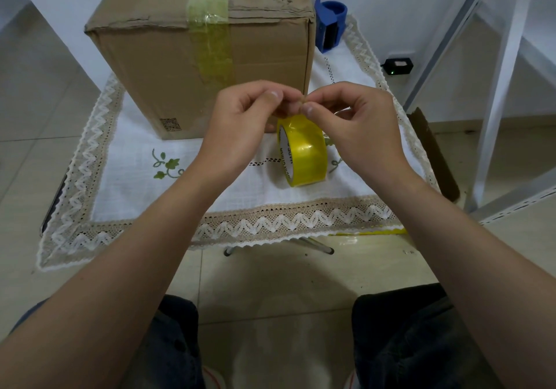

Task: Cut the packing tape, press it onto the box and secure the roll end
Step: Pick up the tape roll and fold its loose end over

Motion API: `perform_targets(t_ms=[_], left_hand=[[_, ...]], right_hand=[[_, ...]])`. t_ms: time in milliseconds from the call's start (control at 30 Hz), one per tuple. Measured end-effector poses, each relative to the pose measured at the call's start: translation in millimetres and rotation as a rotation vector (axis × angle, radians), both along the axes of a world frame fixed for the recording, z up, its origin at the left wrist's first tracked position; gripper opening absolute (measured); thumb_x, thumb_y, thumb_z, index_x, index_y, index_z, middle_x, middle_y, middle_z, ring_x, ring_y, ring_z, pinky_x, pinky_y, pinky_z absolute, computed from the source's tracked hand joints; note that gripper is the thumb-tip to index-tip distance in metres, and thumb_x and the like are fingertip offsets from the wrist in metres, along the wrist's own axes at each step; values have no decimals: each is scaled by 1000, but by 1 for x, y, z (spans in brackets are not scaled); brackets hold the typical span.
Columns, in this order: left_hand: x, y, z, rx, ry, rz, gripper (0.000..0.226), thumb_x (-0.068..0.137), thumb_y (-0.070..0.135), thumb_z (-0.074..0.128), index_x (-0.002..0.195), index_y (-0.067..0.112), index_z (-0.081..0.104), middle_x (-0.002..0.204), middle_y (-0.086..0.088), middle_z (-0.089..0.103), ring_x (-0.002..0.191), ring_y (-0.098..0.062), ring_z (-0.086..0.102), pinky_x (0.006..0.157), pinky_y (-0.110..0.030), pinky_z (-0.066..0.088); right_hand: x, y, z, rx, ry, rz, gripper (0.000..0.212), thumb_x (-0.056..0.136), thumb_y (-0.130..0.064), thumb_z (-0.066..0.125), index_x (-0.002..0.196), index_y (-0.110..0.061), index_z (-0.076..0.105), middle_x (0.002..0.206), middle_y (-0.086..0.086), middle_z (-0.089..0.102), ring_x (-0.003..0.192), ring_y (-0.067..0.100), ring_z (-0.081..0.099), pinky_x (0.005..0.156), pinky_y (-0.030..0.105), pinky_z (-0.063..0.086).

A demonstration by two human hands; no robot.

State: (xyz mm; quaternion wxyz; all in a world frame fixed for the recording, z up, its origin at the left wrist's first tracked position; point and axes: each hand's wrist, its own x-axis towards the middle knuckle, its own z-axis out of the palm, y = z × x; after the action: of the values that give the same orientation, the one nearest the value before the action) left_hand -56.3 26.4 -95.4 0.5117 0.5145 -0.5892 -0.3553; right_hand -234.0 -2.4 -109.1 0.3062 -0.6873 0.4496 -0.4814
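A brown cardboard box (168, 66) stands at the back of a small table, with a strip of yellowish packing tape (210, 27) running over its top and down its front face. A yellow tape roll (304, 154) hangs on edge just above the white cloth, in front of the box's right corner. My left hand (240, 123) and my right hand (358, 123) meet above the roll, and the fingertips of both pinch the loose tape end that rises from it.
A blue tape cutter (329, 23) stands behind the box's right side. The lace-edged white tablecloth (135, 184) covers the table. A white metal frame (496, 87) rises at right, with a black device (398, 66) on the floor. My knees are below the table's front edge.
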Motion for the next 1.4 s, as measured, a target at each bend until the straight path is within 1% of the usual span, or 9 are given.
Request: perform_targets(t_ms=[200,333,433,567,700,867,1067,1233,1400], left_hand=[[0,-3,1,45,40,-12,19,97,2,68,94,19,78,79,11,79,79,-2,74,74,-21,61],[2,-2,0,-5,28,-42,14,93,6,75,94,19,79,84,9,80,84,-7,76,83,-31,65],[2,-2,-2,-28,12,-46,12,90,8,78,94,20,80,85,8,80,87,-12,77,89,-39,64],[1,-2,-4,-67,-17,-20,10,88,10,81,94,19,80,88,3,80,86,-14,77,87,-44,64],[1,-3,-3,-76,-28,2,10,88,10,81,92,19,79,86,6,79,83,-10,75,85,-41,65],[-1,-4,-3,-71,-49,39,8,88,12,80,89,20,79,85,4,78,81,-6,72,79,-27,61],[-7,-6,-2,-74,-156,51,14,95,12,70,87,24,71,85,13,71,78,1,64,75,-15,52],[-9,-6,-6,-122,-245,25,13,99,20,63,92,31,63,92,10,70,87,-13,68,80,-41,59],[-7,-6,-6,-144,-260,21,15,98,22,63,91,35,63,93,10,70,89,-15,69,81,-47,58]], right_hand=[[0,0,-1,-7,0,1,6,89,-17,79,90,-22,79,84,-8,78,78,19,72,71,39,60],[-1,-1,-1,-19,-3,1,7,90,-18,78,90,-25,79,83,-11,78,79,20,72,71,40,60],[0,-1,-2,-29,5,1,10,90,-16,78,90,-26,78,81,-13,76,78,17,72,69,34,59],[0,-2,-2,-36,2,11,11,89,-14,78,90,-24,78,80,-14,75,73,7,67,66,22,53],[-1,0,-1,-71,28,25,7,89,-13,79,93,-20,79,83,-9,75,74,3,67,68,19,53],[-4,0,0,-173,108,45,10,90,-14,76,97,-18,82,86,0,76,80,13,70,73,34,57],[-8,1,0,-171,138,14,18,88,-15,70,99,-23,82,87,-8,78,86,17,71,76,41,57],[-13,-2,4,-106,122,-62,16,92,-17,69,97,-24,82,87,-14,78,80,6,71,73,37,59],[-16,-6,2,-33,140,8,12,91,-24,73,99,-23,82,95,-13,76,87,9,69,68,16,50]])
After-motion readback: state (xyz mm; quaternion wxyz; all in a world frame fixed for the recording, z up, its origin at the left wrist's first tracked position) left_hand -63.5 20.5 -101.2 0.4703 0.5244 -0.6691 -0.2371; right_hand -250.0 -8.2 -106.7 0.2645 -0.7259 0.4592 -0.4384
